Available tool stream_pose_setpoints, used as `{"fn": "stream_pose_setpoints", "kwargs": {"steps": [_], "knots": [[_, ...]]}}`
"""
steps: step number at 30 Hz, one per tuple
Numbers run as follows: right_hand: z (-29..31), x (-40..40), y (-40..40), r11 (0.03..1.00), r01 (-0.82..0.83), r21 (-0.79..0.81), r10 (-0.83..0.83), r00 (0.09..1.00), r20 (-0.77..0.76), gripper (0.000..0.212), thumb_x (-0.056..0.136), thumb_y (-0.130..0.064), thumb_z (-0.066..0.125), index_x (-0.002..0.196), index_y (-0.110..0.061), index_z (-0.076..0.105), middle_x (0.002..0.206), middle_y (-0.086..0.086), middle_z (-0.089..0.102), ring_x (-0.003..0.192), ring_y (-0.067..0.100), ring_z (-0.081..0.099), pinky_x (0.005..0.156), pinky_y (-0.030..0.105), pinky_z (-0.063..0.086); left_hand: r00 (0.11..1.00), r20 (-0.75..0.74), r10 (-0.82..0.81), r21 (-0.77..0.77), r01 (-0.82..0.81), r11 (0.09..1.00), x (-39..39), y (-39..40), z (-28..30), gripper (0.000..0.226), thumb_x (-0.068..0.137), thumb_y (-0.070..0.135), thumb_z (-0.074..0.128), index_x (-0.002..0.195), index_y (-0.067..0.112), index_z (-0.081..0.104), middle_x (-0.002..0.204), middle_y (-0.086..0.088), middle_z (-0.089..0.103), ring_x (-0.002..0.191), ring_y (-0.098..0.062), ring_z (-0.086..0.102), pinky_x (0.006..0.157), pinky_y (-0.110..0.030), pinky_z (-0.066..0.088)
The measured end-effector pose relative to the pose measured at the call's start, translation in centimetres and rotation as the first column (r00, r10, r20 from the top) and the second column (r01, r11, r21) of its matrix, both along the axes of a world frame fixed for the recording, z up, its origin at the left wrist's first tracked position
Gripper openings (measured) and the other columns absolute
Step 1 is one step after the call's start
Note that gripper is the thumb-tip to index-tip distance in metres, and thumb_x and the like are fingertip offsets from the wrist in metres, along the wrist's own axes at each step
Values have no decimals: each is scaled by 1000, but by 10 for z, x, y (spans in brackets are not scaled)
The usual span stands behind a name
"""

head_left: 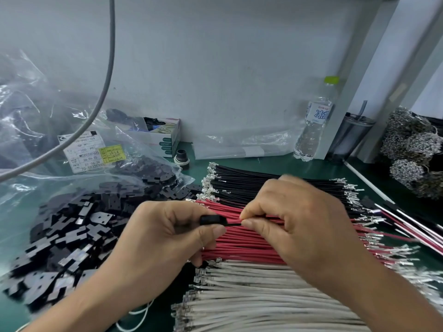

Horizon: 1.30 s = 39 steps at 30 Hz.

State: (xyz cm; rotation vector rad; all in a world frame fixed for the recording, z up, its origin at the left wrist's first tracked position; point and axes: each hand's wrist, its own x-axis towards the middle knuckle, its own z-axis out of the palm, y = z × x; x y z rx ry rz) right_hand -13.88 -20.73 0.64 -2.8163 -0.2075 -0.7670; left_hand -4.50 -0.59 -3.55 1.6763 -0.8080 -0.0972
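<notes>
Green counter [311,164] under a grey wall, stacked with cut wire. Landmark was the red wires [239,246]: black wires [251,180] lay behind them, white wires [251,295] in front, and the bag of black plates [72,224] to their left.

Both hands sat just above the left end of the red wires. The left hand [167,236] had its grip closed on the black housing [211,219], thumb below, forefinger curled over the top. The right hand [299,224] had a tight thumb-forefinger grip on a single black wire [233,224] just right of the housing, fingertips almost touching it.

The wire's long axis ran left-right, in line with the housing and parallel to the red wires. The tip was hidden, so I couldn't tell if the terminal was seated.

My read: the next move was a straight leftward push by the right hand, with the left only bracing. Tilt off that axis risked a jam.
</notes>
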Motion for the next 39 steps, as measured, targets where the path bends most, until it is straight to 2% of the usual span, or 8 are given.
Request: {"fn": "stream_pose_setpoints", "kwargs": {"steps": [3, 7, 10, 14, 21, 26, 32, 39], "knots": [[2, -12, 6, 999, -17, -50, 16, 1000, -25, 8, 83, -43, 70, 81, -35, 68, 81, -19, 55, 78, 5, 50, 62, 24, 44, 1000, 12, 23, -15, -23, 1000, 5, 2, -5, 7, 76, 31, 82, 83, 30, 83, 65, -9, 76, 48, -17, 67, 49, -24, 56], [-13, -17, 17, 998, -61, -25, 48, 937, -347, 31, 80, -64, 57, 99, -41, 66, 89, -21, 60, 86, -2, 51, 68, 21, 43, 996, 72, 51, 0, -52, 999, 7, 4, -8, 10, 77, 33, 88, 86, 36, 83, 60, -7, 73, 45, -14, 65, 47, -23, 55], [-21, -14, 16, 994, -60, 92, 92, 909, -406, 30, 82, -59, 64, 110, -49, 57, 107, -26, 54, 98, -6, 48, 78, 18, 40, 994, 84, 73, 10, -74, 997, 7, 3, -11, 12, 74, 37, 83, 86, 39, 83, 61, -7, 74, 48, -22, 68, 48, -32, 60], [-21, -14, 15, 989, -43, 144, 97, 914, -394, 22, 81, -48, 67, 101, -46, 60, 104, -30, 56, 96, -7, 52, 74, 13, 38, 994, 74, 77, -11, -77, 997, 9, 4, -10, 13, 73, 34, 87, 85, 37, 83, 58, -4, 73, 45, -11, 65, 48, -18, 53], [-20, -16, 11, 980, -38, 194, 91, 958, -270, 3, 97, -39, 53, 97, -37, 53, 99, -22, 55, 91, 1, 54, 74, 21, 42, 996, 43, 72, -17, -72, 997, 10, 4, -11, 16, 71, 33, 84, 87, 38, 83, 61, -4, 75, 45, -10, 65, 49, -19, 55], [-21, -14, 9, 960, -22, 278, 41, 997, -62, 12, 93, -35, 51, 88, -35, 62, 87, -14, 56, 83, 11, 57, 68, 24, 44, 998, 12, 55, -48, -54, 997, 10, 4, -10, 18, 72, 27, 84, 87, 36, 84, 67, -7, 77, 46, -11, 66, 50, -19, 54], [-24, -11, 9, 996, 3, 88, -10, 996, 83, 22, 100, -32, 50, 95, -25, 70, 87, -13, 56, 71, 7, 56, 55, 28, 50, 999, -31, 13, -61, -15, 998, 7, 3, -5, 17, 72, 24, 84, 88, 31, 85, 64, -8, 77, 46, -13, 66, 49, -18, 53], [-29, -9, 4, 993, 22, -112, 0, 981, 196, 17, 87, -5, 71, 98, -18, 71, 85, -4, 59, 69, 18, 56, 44, 33, 47, 991, -122, -59, -95, 48, 994, 3, 0, -2, 11, 74, 17, 82, 84, 18, 85, 65, -8, 77, 47, -10, 65, 47, -13, 50]]}}
